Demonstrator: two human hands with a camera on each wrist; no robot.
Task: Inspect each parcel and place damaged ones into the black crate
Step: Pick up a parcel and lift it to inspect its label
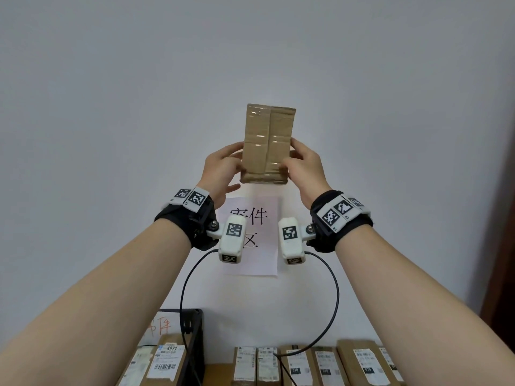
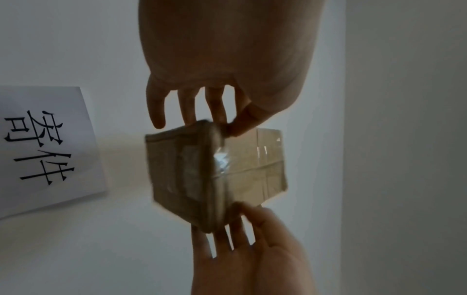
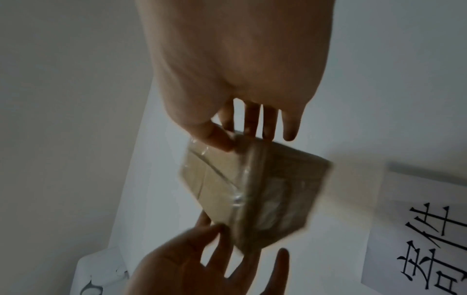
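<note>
You hold one taped cardboard parcel (image 1: 267,143) upright above the paper wall sign (image 1: 250,235), its long axis vertical, the taped seam facing you. Your left hand (image 1: 223,169) and right hand (image 1: 305,165) pinch its lower edges between thumb and fingers. Below the sign, the black crate (image 1: 195,341) already seems to hold parcels; a row (image 1: 312,363) probably still awaits inspection.
</note>
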